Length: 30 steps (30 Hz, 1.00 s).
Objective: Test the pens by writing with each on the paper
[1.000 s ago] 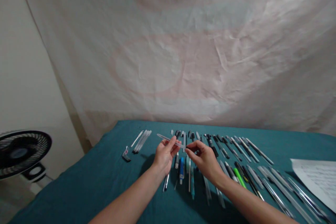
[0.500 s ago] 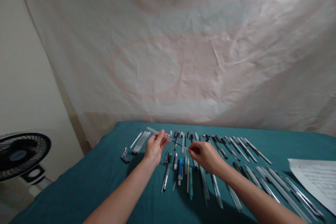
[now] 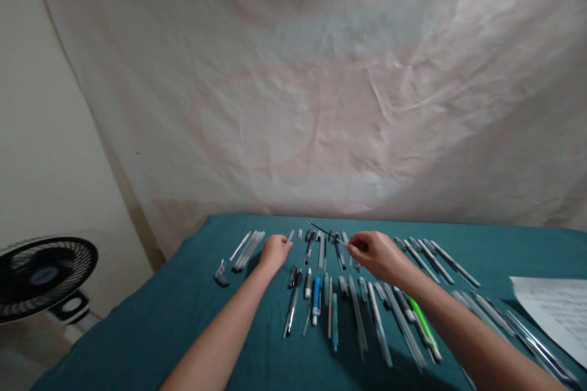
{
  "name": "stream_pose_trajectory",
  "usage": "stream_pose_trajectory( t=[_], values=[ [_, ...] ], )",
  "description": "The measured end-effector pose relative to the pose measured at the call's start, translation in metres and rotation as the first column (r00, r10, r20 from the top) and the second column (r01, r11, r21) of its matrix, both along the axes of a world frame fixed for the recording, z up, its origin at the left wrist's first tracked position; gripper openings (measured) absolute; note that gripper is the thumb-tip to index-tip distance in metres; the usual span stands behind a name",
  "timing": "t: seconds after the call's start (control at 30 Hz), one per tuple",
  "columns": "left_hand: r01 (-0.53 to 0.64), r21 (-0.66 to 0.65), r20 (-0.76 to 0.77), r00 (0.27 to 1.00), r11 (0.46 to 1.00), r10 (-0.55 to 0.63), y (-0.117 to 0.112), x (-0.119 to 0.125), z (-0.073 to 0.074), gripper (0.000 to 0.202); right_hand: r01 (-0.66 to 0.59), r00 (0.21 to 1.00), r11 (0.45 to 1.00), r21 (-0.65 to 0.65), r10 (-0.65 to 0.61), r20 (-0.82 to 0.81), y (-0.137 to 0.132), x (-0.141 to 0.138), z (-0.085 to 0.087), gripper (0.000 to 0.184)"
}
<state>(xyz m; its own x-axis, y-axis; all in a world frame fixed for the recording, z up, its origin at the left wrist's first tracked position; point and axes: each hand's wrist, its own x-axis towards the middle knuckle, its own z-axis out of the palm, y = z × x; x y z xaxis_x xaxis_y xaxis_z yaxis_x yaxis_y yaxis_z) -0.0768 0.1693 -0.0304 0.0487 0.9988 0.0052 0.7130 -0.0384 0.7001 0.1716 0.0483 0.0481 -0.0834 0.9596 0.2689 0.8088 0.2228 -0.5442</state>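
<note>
On a teal cloth-covered table (image 3: 151,324) lie rows of several pens (image 3: 321,293) and pen parts. My left hand (image 3: 274,252) is curled at the far row, fingers closed round a clear pen barrel (image 3: 290,236) whose tip pokes out beside the knuckles. My right hand (image 3: 372,252) hovers over the far row, pinching a thin dark ink refill (image 3: 323,231) that points up and to the left. The two hands are well apart. A green pen (image 3: 424,321) lies under my right forearm.
A small bundle of clear barrels (image 3: 247,247) and a small dark clip piece (image 3: 221,275) lie left of my left hand. White paper (image 3: 554,311) lies at the table's right edge. A black fan (image 3: 43,275) stands on the left. A creased pale sheet (image 3: 321,104) hangs behind.
The hands have drawn apart: the dark refill has come out of the clear barrel and gone right with my right hand. My left hand lowered the barrel toward the far row.
</note>
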Motion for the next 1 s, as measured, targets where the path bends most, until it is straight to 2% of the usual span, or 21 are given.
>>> stream_pose_trajectory(
  t=[0.1,0.2,0.4,0.57,0.7,0.83,1.0],
  values=[
    [-0.013,0.087,-0.143,0.989,0.996,0.025,0.001,0.007,0.002,0.026,0.011,1.0,1.0,-0.005,-0.011,-0.009,0.001,0.0,-0.001,0.023],
    [-0.026,0.158,-0.222,0.973,0.987,0.061,-0.002,0.014,0.004,0.021,0.028,1.0,0.999,-0.02,-0.028,-0.009,0.003,-0.001,-0.003,0.022],
    [-0.021,0.221,-0.232,0.97,0.975,0.074,-0.011,0.02,0.005,0.022,0.052,0.998,0.998,-0.019,-0.052,-0.021,0.006,-0.005,-0.014,0.02],
    [-0.016,0.222,-0.1,0.994,0.975,0.039,-0.012,0.018,0.019,0.024,0.045,0.988,0.999,-0.024,-0.048,-0.149,0.009,-0.013,-0.025,0.023],
    [0.07,0.146,0.085,0.993,0.987,-0.083,-0.016,0.026,0.035,0.034,0.03,0.954,0.997,-0.075,-0.051,-0.297,0.013,-0.02,-0.034,0.027],
    [0.21,0.036,0.305,0.929,0.977,-0.211,-0.029,0.048,0.04,0.044,0.006,0.95,0.999,-0.051,-0.022,-0.313,0.012,-0.027,-0.042,0.027],
    [0.246,0.023,0.48,0.847,0.969,-0.227,-0.038,0.06,0.038,0.042,-0.036,0.954,0.999,-0.02,0.029,-0.299,0.006,-0.036,-0.047,0.026]
  ],
)
